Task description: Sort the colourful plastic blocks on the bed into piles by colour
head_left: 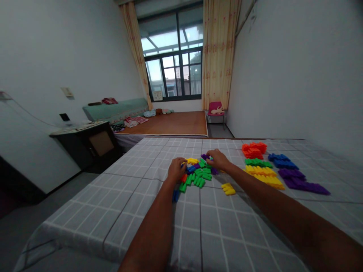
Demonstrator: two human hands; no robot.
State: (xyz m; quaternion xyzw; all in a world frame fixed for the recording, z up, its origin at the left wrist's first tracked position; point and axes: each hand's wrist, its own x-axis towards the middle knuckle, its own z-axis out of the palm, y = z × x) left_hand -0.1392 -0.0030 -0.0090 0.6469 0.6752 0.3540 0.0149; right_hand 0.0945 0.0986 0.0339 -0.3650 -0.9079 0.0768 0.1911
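A loose pile of small ridged plastic toy blocks lies on the table, with green blocks [200, 174] in the middle. My left hand [177, 169] rests at its left edge, fingers curved but apart, beside yellow blocks [193, 161], a blue block [191, 169] and an orange block [184, 178]. At the pile's far right, my right hand [218, 159] has its thumb and fingers bent around a purple block [205, 156]; its fingertips partly cover the pieces there. Another blue block [176, 195] sits below my left wrist. Yellow blocks [228, 189] lie apart, near my right forearm.
Sorted rows stand on the right of the checked tablecloth [136, 196]: orange [253, 150], green [258, 163], yellow [265, 176], blue [283, 161] and purple [302, 181]. A bed [178, 122], dark cabinet [87, 145] and pink chair [215, 108] are beyond the table.
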